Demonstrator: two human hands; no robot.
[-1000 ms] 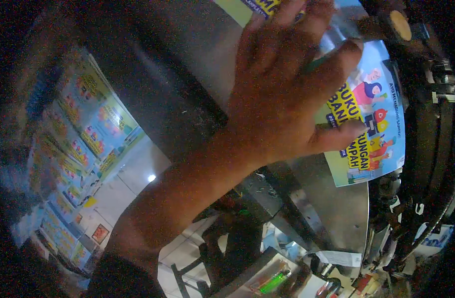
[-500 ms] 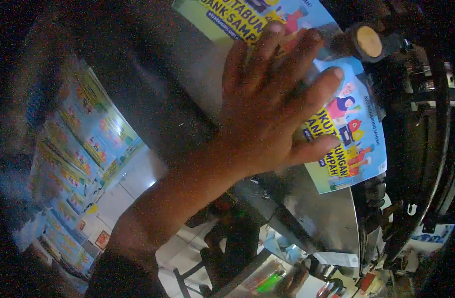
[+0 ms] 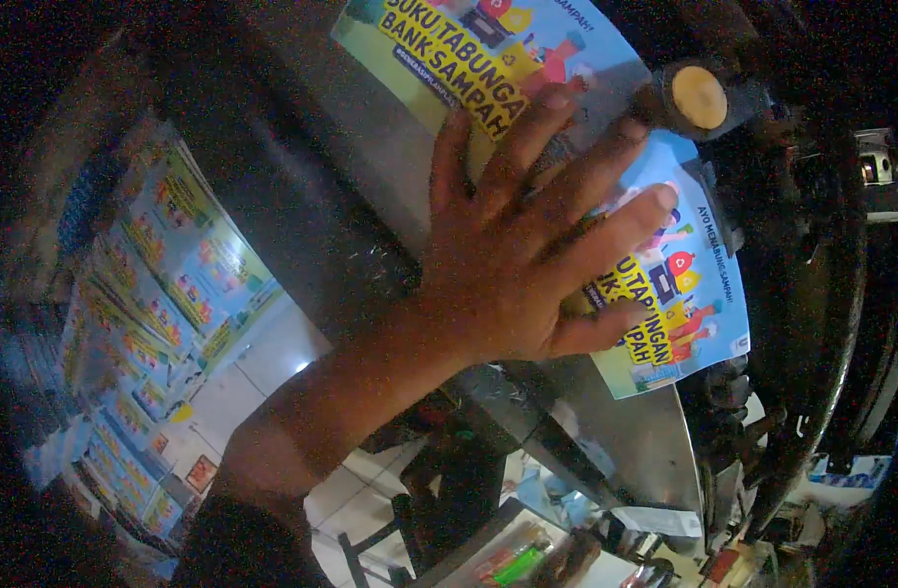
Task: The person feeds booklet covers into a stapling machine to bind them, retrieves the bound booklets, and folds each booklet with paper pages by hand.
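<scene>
My left hand [image 3: 527, 235] reaches in from the lower left, palm down, with its fingers spread. It lies across two printed cover sheets on a grey metal surface [image 3: 645, 431]. The upper cover sheet [image 3: 459, 59] is blue, yellow and green with cartoon figures, and my fingertips overlap its lower right part. The other cover sheet [image 3: 708, 323] bears the same design and lies partly under my index finger and thumb. Beside my fingertips, between the sheets, is a round cream-coloured disc [image 3: 699, 98] on a dark machine part. My right hand is out of view.
To the left are larger printed sheets [image 3: 189, 255] with many repeats of a similar picture. Dark curved machine parts [image 3: 831, 363] stand along the right. Below are white floor tiles [image 3: 346, 490], a dark stool [image 3: 380, 539] and a cluttered surface with a bright green item [image 3: 517, 565].
The whole view has shifted slightly. My left hand has slid a little down over the sheets, fingers still spread, uncovering more of the upper cover sheet.
</scene>
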